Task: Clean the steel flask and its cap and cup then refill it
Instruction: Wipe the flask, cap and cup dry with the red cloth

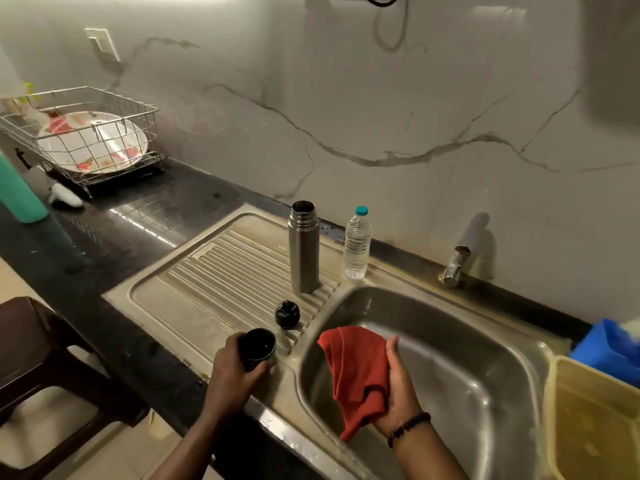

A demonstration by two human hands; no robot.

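The steel flask [304, 247] stands upright and uncapped on the ribbed drainboard [194, 285], left of the sink basin [460, 344]. Its black cap [287, 314] lies on the drainboard just in front of it. My left hand [235, 370] grips the black cup [257, 347] at the drainboard's front edge, mouth facing up toward me. My right hand [398, 386] holds a red cloth [356, 372] over the basin, the cloth hanging down from my palm. A clear plastic water bottle [356, 244] with a teal lid stands right of the flask.
A tap [462, 251] rises behind the basin. A wire dish rack [83, 133] with plates sits at back left, a green bottle [19, 192] at far left. A yellow tub [595, 420] and blue container [609, 351] are to the right. A brown stool [45, 368] stands lower left.
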